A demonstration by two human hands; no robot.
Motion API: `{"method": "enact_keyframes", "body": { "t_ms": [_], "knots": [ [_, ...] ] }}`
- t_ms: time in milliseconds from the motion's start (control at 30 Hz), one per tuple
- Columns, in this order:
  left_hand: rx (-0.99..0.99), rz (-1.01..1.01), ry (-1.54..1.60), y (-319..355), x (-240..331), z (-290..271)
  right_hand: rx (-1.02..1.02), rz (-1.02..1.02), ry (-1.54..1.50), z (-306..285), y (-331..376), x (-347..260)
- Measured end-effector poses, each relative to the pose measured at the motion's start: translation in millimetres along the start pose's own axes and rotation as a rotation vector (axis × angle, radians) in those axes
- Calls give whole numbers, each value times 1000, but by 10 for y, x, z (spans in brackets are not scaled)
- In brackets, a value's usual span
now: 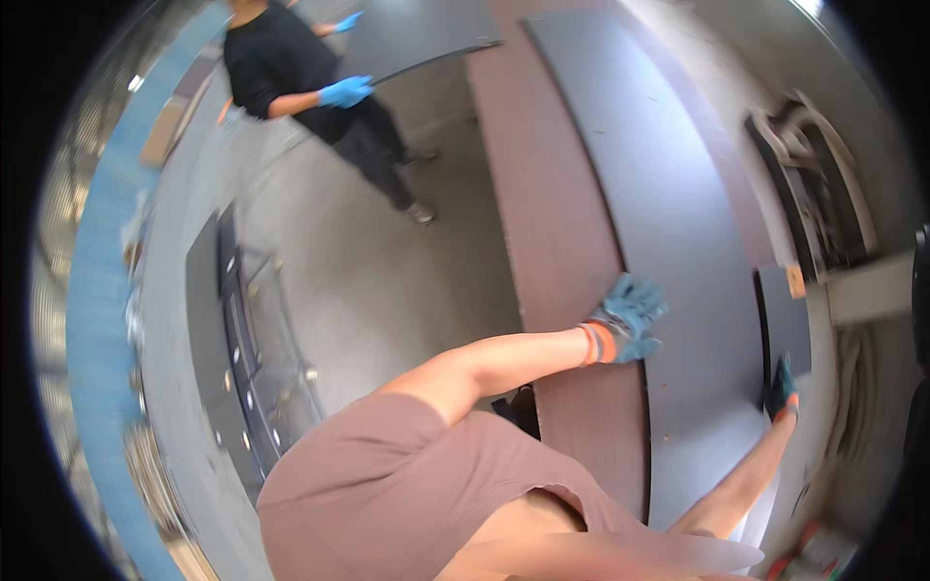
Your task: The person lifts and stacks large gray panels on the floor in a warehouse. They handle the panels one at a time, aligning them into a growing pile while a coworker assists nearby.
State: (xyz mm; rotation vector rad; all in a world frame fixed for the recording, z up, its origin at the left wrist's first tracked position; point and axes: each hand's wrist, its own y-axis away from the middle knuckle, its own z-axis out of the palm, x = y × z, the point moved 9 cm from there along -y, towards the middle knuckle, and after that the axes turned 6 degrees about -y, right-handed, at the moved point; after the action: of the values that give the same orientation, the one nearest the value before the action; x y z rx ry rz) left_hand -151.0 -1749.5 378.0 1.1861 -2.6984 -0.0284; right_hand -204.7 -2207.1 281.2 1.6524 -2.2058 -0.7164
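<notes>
My left hand (630,315), in a blue-grey work glove with an orange cuff, lies with fingers spread on the left edge of a long dark grey panel (668,184). That panel rests flat on a reddish-brown table (547,223). On the right, my right hand (783,389), gloved alike, is closed at the near end of a smaller dark board (785,320). This board is by the long panel's right edge, and a small tan patch shows at its far corner. My right fingers are partly hidden and slightly blurred.
Across the floor at upper left, a person (291,58) in dark clothes and blue gloves holds another dark panel (417,34) over the table's far end. Dark boards (232,339) stand on a rack at left. A dark and beige object (814,184) stands right of the table.
</notes>
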Motion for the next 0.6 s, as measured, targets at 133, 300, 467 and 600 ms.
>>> {"method": "enact_keyframes", "body": {
  "t_ms": [133, 300, 467, 600],
  "knots": [
    [144, 25, -13, 58, 68, 58, 21, 407, -1039, -12, -70, 450],
    [130, -31, -13, 60, 22, 115, 156, 555, -883, -407, 271, -41],
    [187, -2, 22, 6, 85, 16, 358, 609, -632, -455, 275, 297],
    [179, -22, 39, 32, 60, 6, 557, 431, -497, -553, 508, -66]
  ]
}}
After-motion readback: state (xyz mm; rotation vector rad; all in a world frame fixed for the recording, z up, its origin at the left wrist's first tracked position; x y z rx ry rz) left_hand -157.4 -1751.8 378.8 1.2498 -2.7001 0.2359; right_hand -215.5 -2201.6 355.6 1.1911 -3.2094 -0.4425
